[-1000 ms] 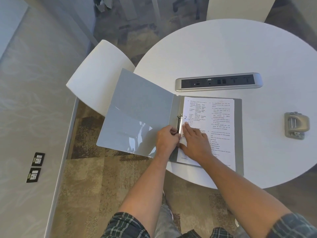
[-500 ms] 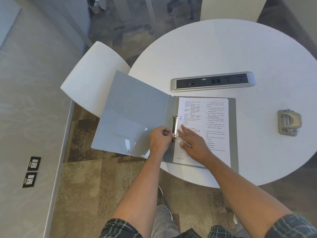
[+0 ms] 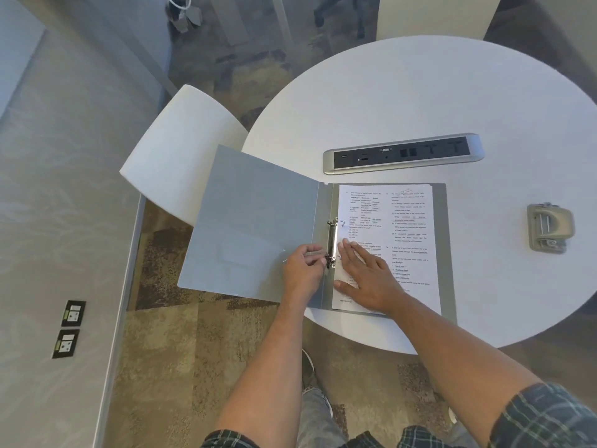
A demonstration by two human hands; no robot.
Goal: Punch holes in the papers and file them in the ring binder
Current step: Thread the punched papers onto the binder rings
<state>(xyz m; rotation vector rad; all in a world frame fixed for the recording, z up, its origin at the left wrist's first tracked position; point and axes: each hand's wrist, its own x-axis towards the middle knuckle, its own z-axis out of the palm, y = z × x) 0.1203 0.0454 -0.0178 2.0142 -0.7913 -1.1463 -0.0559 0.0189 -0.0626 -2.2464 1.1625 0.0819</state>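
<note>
Our left hand (image 3: pixel 305 266) pinches the binder (image 3: pixel 258 227) ring clasp (image 3: pixel 332 242) while our right hand (image 3: pixel 365 276) presses flat on the papers (image 3: pixel 403 234), already punched, nearly filed.

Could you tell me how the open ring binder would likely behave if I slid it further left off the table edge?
The ring binder would probably tip: its left cover already overhangs the round table. The thin cover looks fairly stiff, since it lies flat unsupported. The papers would likely ride along, pressed by the right hand beside the ring mechanism.
</note>
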